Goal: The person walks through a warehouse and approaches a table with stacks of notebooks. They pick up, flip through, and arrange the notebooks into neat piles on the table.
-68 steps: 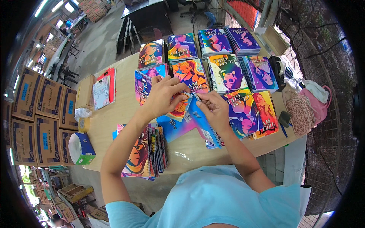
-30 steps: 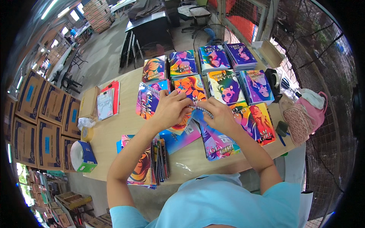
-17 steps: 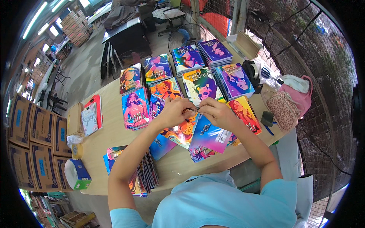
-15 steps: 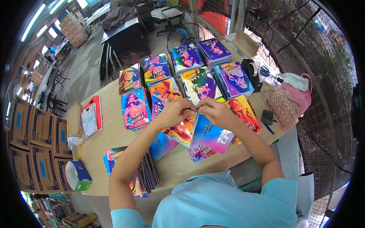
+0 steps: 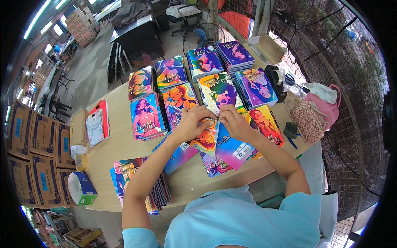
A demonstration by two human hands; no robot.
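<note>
Both my hands are closed at the top edge of a spiral notebook (image 5: 207, 141) with an orange-haired figure on its cover. My left hand (image 5: 195, 124) has its fingers bent at the wire binding. My right hand (image 5: 236, 125) pinches close beside it; the fingertips nearly meet and hide most of the binding. Under my right wrist lies a blue-and-pink back cover (image 5: 234, 149) with a white label; whether it belongs to the same notebook I cannot tell. Another blue-and-pink cover (image 5: 178, 157) shows below my left wrist, and a colourful notebook (image 5: 211, 165) pokes out beneath.
Stacks of spiral notebooks (image 5: 147, 116) fill the table's far half, including a purple stack (image 5: 234, 54). More notebooks (image 5: 158, 192) stand by my left forearm. A tape dispenser (image 5: 275, 78), scissors (image 5: 289, 79) and a pink bag (image 5: 326, 105) lie right. Cartons (image 5: 43, 142) are piled left.
The orange-haired cover has swung up and to the right between my hands. The labelled blue-and-pink cover sits a little farther right. My hands stay close together, fingers slightly shifted.
</note>
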